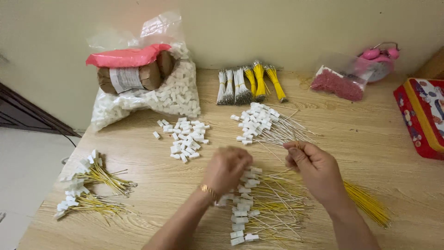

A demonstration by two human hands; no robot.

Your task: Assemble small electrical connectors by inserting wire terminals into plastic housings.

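My left hand (226, 169) is curled closed over a small white plastic connector, just above a pile of white connectors with yellow and white wires (259, 208). My right hand (314, 169) pinches a thin wire between thumb and fingers, level with the left hand. Behind the hands lies a fan of white-wire connectors (263, 125). A loose heap of small white connector housings (185, 139) sits to the left of it. A bunch of yellow wires (370, 203) lies under my right wrist.
A clear bag of white housings with brown rolls and a pink packet (143, 78) stands at the back left. Bundled white and yellow wires (249, 83), a bag of red pieces (337, 83), a pink clock (381, 62) and a red tin (423, 115) line the back. Finished yellow bundles (92, 185) lie left.
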